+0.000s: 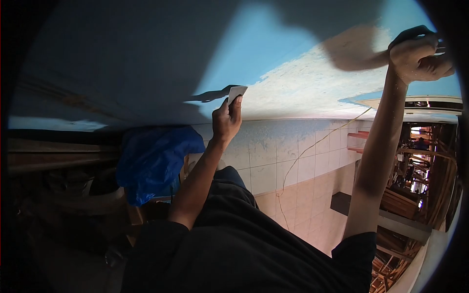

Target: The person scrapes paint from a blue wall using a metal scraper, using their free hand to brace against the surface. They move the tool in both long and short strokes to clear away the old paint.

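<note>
In front of me rises a blue wall (273, 44) with a broad rough patch (293, 80) where the surface is whitish. My left hand (226, 122) pinches a small flat whitish piece (237, 92) between thumb and fingers. That piece is at the patch's left edge, against or very near the wall; its exact kind does not show. High on the right, my right hand (421, 56) is closed close to the wall, fingers curled. What it grips, if anything, is hidden at the dark rim of the view.
A blue plastic sheet (159, 156) covers something to the left. Dusty floor tiles (288, 168) run along the wall, with a thin yellowish cord (312, 142) across them. A reddish object (358, 141) stands by the wall. Stacked timber (403, 188) fills the right, beyond a pale frame (415, 103).
</note>
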